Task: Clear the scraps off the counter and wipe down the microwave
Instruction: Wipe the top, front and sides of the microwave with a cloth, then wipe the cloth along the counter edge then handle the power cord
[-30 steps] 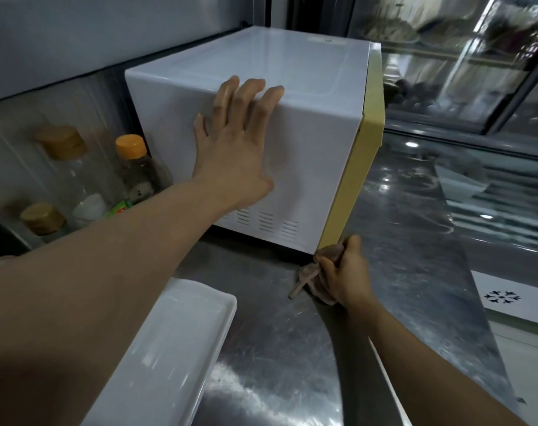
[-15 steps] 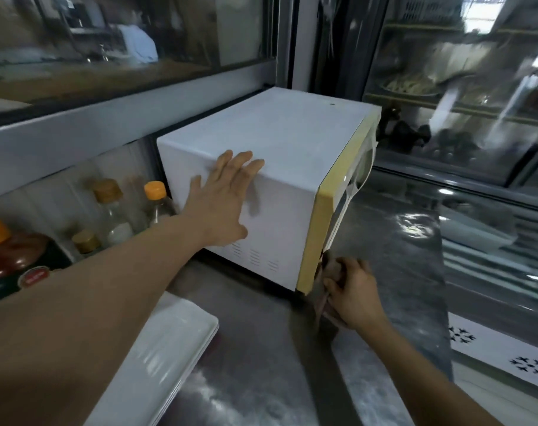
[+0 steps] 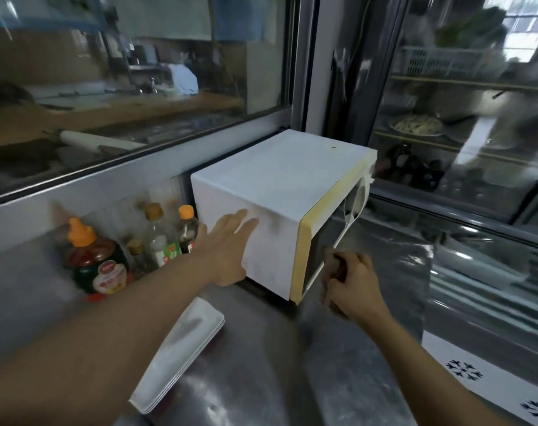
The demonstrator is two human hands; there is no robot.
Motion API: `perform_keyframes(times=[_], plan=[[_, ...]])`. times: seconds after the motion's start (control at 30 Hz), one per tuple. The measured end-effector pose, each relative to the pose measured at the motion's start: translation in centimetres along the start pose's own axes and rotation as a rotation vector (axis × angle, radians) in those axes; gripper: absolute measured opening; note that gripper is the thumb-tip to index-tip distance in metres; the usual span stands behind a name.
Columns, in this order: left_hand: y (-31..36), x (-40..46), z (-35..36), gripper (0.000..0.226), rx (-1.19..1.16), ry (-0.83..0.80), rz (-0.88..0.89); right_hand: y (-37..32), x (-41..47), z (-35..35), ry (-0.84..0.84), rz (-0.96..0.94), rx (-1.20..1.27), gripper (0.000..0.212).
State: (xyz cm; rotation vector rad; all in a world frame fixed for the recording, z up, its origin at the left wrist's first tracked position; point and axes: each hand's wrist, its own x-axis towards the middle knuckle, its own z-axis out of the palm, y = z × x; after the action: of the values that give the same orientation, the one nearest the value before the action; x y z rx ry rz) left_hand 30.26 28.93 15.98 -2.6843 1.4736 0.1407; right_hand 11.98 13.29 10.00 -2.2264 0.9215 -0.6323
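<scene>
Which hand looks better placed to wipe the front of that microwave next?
The right hand, I'd say. It already grips a brownish cloth right beside the microwave door, while the left hand lies flat against the white side panel, apparently bracing the appliance, and holds nothing.

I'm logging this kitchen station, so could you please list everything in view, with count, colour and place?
microwave: one, white with yellow front trim, on the counter by the window.
counter: one, steel, below both arms.
sauce bottles: about five, mostly orange or tan caps, left of the microwave against the wall.
plates: a white stack, near counter, under the left forearm.
cloth: one, brownish, at the microwave's front.
left hand: flat on the microwave's side.
right hand: grip on the cloth.
</scene>
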Motion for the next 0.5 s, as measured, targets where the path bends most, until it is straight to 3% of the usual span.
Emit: perform_keyframes(times=[0.23,0.37,0.5], plan=[[2.2,-7.5,-1.6,0.098,-0.070,0.014,0.041,-4.2,-6.6,-4.5,0.044,-0.101,0.021,0.031],[3.8,-12.8,-2.4,0.092,-0.271,0.021,0.100,-6.0,-11.9,-7.4,0.102,-0.149,0.027,0.019],[6.6,-16.5,-3.6,0.061,-0.640,0.032,0.099,-6.6,-16.6,-9.9,0.135,-0.175,-0.033,0.036]])
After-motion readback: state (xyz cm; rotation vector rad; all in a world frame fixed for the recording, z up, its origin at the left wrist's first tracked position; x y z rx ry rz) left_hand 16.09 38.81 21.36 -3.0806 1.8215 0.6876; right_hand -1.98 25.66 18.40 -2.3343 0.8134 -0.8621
